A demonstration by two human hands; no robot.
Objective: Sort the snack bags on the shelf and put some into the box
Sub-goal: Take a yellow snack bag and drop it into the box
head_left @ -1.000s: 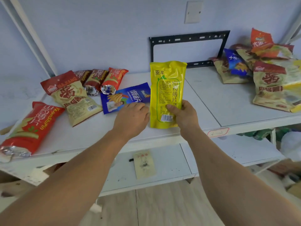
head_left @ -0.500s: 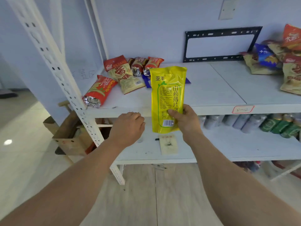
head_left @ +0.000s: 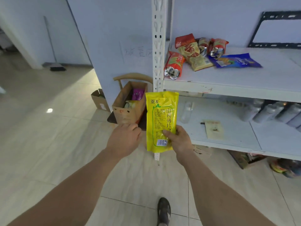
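From the head camera, the yellow snack bag (head_left: pixel 161 121) stands upright in the air, its printed face toward the viewer. "亚军" is printed at its top left, "山药薄片" runs down the right side in red, a block of tiny text sits inside a green outline but is too small to read, and a barcode sits near the bottom.

The right hand (head_left: pixel 178 139) grips the bag at its lower right edge: the thumb (head_left: pixel 168 134) lies across the front by the barcode and the other fingers curl round behind, out of sight. The left hand (head_left: pixel 124 139) hovers just left of the bag, knuckles up, fingers loosely curled under with nothing in them; I cannot tell whether it brushes the bag's edge.

Behind the bag, on the floor beside the white shelf post (head_left: pixel 158 43), stands an open cardboard box (head_left: pixel 128 110) with a purple packet (head_left: pixel 138 94) and something pale green inside.

On the upper shelf (head_left: pixel 236 80) lie more snacks: a red bag with a foil end (head_left: pixel 173 65) near the post, a tan and red bag (head_left: pixel 193 53) with large red characters I cannot make out, two small red packs (head_left: pixel 211 46) behind it, and a blue bag (head_left: pixel 234 60) lying flat to the right, its lettering blurred.

The lower shelf (head_left: pixel 228 137) carries a small printed card (head_left: pixel 213 128) and a row of grey cans (head_left: pixel 273 111). Faint handwriting marks the wall (head_left: pixel 138 51), unreadable. A dark shoe (head_left: pixel 164 209) shows on the tiled floor.
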